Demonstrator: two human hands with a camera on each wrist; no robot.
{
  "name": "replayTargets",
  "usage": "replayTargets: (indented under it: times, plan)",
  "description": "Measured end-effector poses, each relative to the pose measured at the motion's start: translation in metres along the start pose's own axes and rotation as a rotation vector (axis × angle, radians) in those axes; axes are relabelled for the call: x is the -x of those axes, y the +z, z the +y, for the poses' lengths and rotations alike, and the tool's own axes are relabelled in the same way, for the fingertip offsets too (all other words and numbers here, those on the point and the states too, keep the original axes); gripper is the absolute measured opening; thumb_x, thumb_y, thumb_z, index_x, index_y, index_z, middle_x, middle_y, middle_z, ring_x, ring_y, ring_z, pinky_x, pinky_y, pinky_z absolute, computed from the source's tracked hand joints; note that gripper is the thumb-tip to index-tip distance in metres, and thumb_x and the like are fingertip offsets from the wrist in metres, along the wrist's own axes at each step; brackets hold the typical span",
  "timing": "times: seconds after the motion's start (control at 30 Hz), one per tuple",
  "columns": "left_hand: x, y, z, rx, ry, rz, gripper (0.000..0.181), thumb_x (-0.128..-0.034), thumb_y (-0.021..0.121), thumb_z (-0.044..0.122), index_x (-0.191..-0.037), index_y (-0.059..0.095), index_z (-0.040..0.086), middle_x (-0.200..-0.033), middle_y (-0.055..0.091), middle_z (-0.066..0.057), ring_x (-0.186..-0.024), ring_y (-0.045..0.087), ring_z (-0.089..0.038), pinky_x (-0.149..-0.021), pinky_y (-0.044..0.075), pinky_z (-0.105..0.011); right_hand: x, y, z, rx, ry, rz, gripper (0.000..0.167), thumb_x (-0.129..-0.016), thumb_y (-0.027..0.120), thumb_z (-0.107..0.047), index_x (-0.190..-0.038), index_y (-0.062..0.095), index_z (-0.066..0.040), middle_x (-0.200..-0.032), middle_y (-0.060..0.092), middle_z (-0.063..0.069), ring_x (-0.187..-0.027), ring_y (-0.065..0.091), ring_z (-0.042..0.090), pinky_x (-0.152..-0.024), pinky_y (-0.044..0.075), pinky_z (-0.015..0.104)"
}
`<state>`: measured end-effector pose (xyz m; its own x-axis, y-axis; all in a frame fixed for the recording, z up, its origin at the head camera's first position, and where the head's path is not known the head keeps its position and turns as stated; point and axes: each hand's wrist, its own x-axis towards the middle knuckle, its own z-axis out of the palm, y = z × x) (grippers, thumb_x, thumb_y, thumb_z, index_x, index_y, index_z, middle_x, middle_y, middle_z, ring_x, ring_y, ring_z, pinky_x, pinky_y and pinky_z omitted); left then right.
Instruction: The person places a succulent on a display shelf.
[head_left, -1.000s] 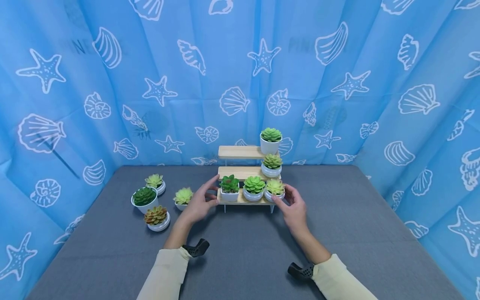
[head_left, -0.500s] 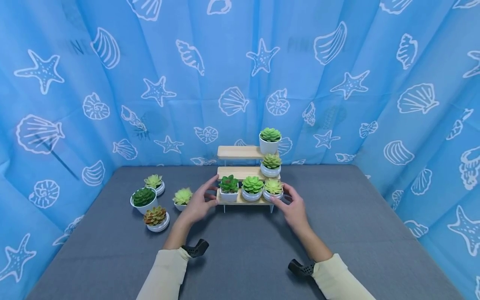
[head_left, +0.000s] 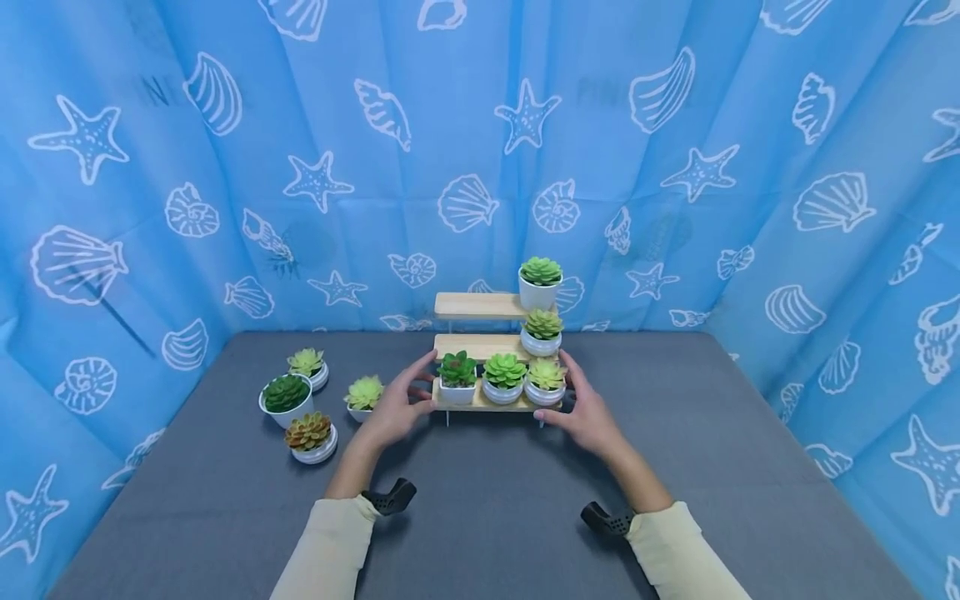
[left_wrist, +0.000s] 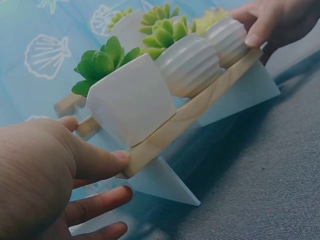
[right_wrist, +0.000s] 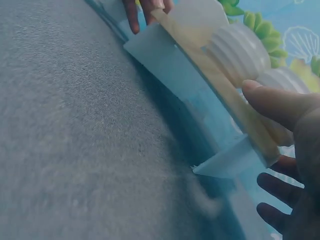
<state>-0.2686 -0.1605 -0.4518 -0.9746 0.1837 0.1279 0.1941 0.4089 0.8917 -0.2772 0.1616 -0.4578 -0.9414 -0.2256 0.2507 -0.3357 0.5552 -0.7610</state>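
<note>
A three-tier wooden plant stand (head_left: 480, 306) with pale legs stands between both hands. On its lowest board, a square-potted succulent (head_left: 457, 375), a bright green succulent (head_left: 504, 375) and a yellow-green succulent (head_left: 545, 383) form a row. One potted succulent (head_left: 542, 333) occupies the middle tier's right end, another (head_left: 540, 283) the top's. My left hand (head_left: 396, 410) grips the stand's left end, thumb on the lowest board's edge (left_wrist: 200, 102), other fingers spread below. At the right end, my right hand (head_left: 588, 417) holds that board with the thumb in front; part of its grip is hidden.
Left of the stand, a dark green succulent (head_left: 287, 396), a reddish-brown succulent (head_left: 311, 435) and a pale green one (head_left: 307, 364) cluster on the grey cloth (head_left: 480, 517). Another light succulent (head_left: 364, 393) sits close beside my left hand. A blue shell-print curtain (head_left: 450, 125) hangs behind.
My right hand has let go of the yellow-green succulent's pot and shifted to the stand's right end, its thumb now lower on the board. The left hand stays in place.
</note>
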Motion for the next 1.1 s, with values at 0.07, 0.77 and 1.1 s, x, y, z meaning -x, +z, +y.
replayTargets:
  times: [0.07,0.77,1.1]
  plan:
    - [0.0,0.0,-0.001,-0.002,-0.007,0.006,0.079,-0.09,0.065,-0.005,-0.151,0.035,0.034,-0.128,0.053,-0.008,-0.1,0.059,-0.025,-0.081,0.051,-0.042,-0.003,0.002,0.0,-0.02,0.024,-0.019,0.106,-0.078,0.084,-0.024,-0.157,0.013,-0.019,-0.13,0.052,0.019,-0.121,0.048,0.036,-0.1,0.035,0.057]
    - [0.003,-0.004,0.009,-0.058,-0.009,-0.013,0.079,-0.0896,0.065,-0.006,-0.153,0.032,0.028,-0.131,0.053,-0.013,-0.103,0.06,-0.028,-0.087,0.05,-0.044,-0.009,0.005,0.007,-0.065,0.003,-0.026,0.107,-0.078,0.084,-0.018,-0.157,0.013,-0.025,-0.124,0.057,0.02,-0.111,0.054,0.034,-0.095,0.038,0.059]
    - [0.006,-0.016,0.017,-0.059,0.037,-0.034,0.073,-0.092,0.061,-0.005,-0.154,0.029,0.016,-0.135,0.049,-0.02,-0.115,0.055,-0.036,-0.093,0.047,-0.05,-0.009,0.005,0.009,-0.06,0.014,-0.02,0.108,-0.077,0.084,-0.018,-0.157,0.013,-0.026,-0.122,0.058,0.018,-0.11,0.054,0.033,-0.095,0.038,0.057]
